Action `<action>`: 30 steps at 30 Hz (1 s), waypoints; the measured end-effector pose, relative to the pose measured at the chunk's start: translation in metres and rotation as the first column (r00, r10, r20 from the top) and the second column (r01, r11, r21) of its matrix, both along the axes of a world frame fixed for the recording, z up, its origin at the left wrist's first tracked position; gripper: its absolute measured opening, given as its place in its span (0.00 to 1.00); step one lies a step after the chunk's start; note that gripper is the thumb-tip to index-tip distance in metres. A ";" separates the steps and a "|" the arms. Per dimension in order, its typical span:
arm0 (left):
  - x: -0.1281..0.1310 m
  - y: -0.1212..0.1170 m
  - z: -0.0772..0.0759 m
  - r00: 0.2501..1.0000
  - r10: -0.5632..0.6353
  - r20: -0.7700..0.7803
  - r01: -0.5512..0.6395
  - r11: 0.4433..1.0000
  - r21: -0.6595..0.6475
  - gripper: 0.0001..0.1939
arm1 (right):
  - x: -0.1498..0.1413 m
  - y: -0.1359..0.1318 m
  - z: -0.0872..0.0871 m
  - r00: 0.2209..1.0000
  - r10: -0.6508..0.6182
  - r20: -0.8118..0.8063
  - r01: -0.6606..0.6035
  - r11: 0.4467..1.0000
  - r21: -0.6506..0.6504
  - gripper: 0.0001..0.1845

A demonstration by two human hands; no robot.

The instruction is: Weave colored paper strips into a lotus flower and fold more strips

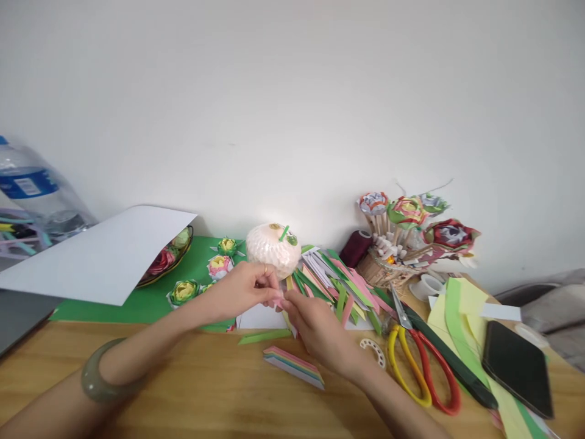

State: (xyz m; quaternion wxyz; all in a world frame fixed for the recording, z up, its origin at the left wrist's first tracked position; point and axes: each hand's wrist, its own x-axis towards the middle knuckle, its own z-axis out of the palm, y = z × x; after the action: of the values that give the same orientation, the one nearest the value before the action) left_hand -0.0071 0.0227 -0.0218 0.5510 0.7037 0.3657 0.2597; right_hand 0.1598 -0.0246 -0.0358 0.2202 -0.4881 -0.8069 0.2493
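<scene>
Fingers of both hands, left [264,286] and right [315,320], pinched on pink paper [278,300] — above bare front edge of counter [201,384].

A plain pale wall [292,110] rises behind a light wood-grained tabletop [192,378]. Soft light brightens its middle, and grey fabric [560,314] shows at the right edge.
</scene>
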 end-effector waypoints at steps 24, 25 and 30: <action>0.045 -0.005 -0.012 0.898 -0.030 -0.439 0.229 0.884 0.408 0.12 | 0.099 -0.042 -0.036 0.968 -0.249 0.029 0.247 0.966 0.071 0.13; 0.051 0.000 -0.013 0.890 -0.007 -0.455 0.254 0.837 0.485 0.13 | 0.103 -0.041 -0.037 0.961 -0.270 -0.057 0.272 0.961 0.038 0.14; 0.085 0.028 -0.016 0.789 0.099 -0.607 0.426 0.624 0.655 0.14 | 0.117 -0.035 -0.034 0.743 -0.461 -0.485 0.370 0.887 -0.276 0.21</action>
State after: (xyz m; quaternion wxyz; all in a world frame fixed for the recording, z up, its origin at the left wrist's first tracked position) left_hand 0.0778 0.0503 -0.0377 0.0806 0.9441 0.3028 0.1026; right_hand 0.2767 -0.0592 -0.0698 0.4468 -0.5823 -0.5595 0.3851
